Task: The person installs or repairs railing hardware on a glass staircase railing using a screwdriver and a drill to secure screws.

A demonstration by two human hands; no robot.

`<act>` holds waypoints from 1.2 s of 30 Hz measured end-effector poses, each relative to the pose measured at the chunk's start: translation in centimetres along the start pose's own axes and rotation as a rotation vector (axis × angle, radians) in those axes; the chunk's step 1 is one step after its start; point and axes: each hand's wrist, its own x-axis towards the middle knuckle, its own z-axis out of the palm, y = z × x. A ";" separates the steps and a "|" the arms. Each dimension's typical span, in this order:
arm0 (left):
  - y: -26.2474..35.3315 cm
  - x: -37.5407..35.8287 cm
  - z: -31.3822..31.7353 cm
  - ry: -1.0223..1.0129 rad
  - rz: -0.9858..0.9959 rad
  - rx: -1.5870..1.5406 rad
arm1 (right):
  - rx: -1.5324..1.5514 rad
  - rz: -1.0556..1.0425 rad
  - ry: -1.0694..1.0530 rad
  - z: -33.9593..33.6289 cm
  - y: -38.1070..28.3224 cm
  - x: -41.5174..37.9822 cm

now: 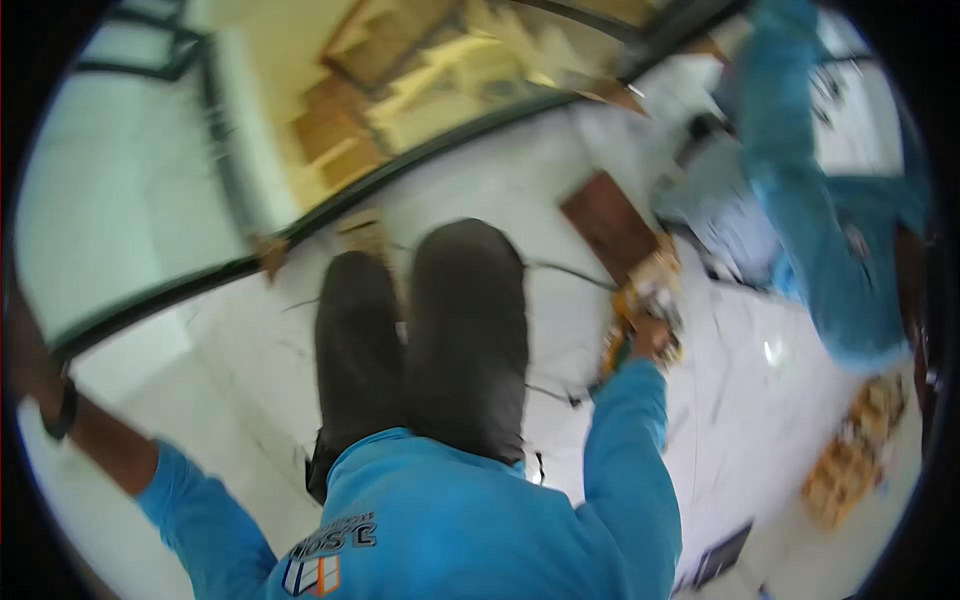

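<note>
My right hand (650,338) reaches down to a yellow and silver object (655,295) on the floor, which looks like a power tool. Its fingers appear closed on it, though blur hides the exact grip. Beside that object lies a flat reddish-brown board (608,225). Dark cords (565,270) run across the floor close by. At the far left edge, my left hand (25,345) is in shadow and partly cut off, beyond a dark wristband. Its fingers cannot be made out, and nothing held shows there.
Another person in a blue sleeve (785,150) is close on the right. A dark frame edge (420,155) crosses ahead, with brown and yellowish pieces (440,75) beyond it. Yellow-brown items (845,475) lie on the pale floor (740,410) at right, and a dark flat object (722,553) lies lower down.
</note>
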 end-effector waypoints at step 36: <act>7.3 5.2 -1.8 0.306 -0.196 0.034 | 1.011 0.161 -0.020 -7.5 3.6 -7.6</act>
